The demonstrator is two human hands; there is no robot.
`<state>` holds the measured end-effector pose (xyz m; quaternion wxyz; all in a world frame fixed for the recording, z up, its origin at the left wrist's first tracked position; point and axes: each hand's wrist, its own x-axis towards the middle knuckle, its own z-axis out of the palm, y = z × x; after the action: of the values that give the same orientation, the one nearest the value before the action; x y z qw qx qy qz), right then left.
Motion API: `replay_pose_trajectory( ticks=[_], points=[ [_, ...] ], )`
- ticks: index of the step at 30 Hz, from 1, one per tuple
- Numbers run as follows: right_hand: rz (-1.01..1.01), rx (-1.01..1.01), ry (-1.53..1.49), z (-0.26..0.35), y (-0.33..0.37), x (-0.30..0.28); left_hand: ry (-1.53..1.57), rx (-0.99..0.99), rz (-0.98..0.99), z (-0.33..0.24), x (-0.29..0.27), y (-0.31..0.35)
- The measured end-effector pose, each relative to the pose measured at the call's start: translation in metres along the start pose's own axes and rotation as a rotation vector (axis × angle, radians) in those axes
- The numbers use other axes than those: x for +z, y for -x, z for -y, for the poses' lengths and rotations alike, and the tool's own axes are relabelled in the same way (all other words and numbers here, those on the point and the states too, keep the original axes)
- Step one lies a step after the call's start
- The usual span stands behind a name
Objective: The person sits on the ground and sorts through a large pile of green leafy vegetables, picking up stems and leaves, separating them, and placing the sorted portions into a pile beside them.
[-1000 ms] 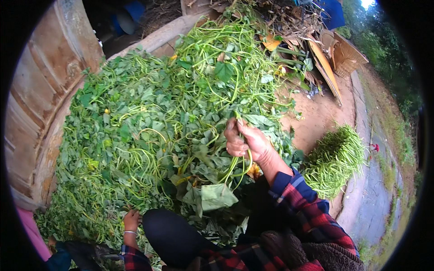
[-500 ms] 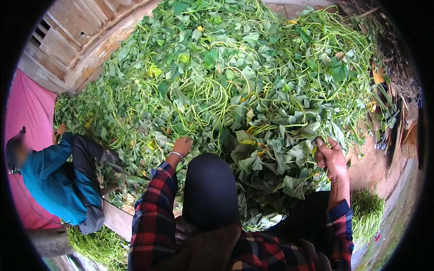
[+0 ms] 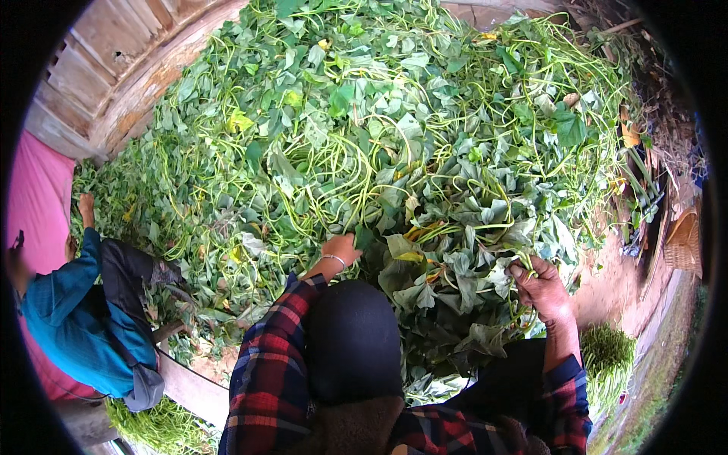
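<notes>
A big heap of green leafy vines [image 3: 326, 163] with long pale stems spreads before me. My right hand [image 3: 544, 288] is closed, thumb and fingers pinching several vine stems at the right side of the near leaves. Broad, darker leaves [image 3: 447, 288] hang beside it, between my two hands. My left hand [image 3: 340, 250], with a bracelet at the wrist, is curled at the near edge of the heap. A leaf stands against its fingertips; what they grip, if anything, is hidden.
A co-worker in a teal top [image 3: 76, 318] sits at the left by a pink cloth [image 3: 38, 197]. Bundled green stems lie at lower left [image 3: 163, 428] and lower right [image 3: 607, 356]. A wicker basket [image 3: 685, 243] stands far right; a dark rounded shape [image 3: 353, 341] blocks the lower middle.
My left hand has moved right, toward the darker leaves. My right hand has shifted slightly left and down, still pinching stems. The co-worker's hand has risen, and the view has shifted a little.
</notes>
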<state>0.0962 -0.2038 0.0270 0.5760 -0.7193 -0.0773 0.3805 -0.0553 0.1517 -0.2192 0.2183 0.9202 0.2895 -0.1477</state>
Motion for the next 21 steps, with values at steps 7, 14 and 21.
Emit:
replay_pose_trajectory(
  ticks=[7, 14, 21],
  points=[
    [-0.003, -0.006, 0.020, -0.004, 0.001, -0.003, 0.957, -0.134, -0.068, 0.029, -0.044, 0.014],
    [-0.017, -0.066, 0.168, 0.012, 0.011, 0.007, 1.070, 0.154, -0.139, -0.059, -0.175, 0.068],
    [-0.223, -0.218, -0.122, 0.009, 0.007, -0.028, 1.201, 0.143, -0.332, -0.080, -0.202, 0.116]
  ],
)
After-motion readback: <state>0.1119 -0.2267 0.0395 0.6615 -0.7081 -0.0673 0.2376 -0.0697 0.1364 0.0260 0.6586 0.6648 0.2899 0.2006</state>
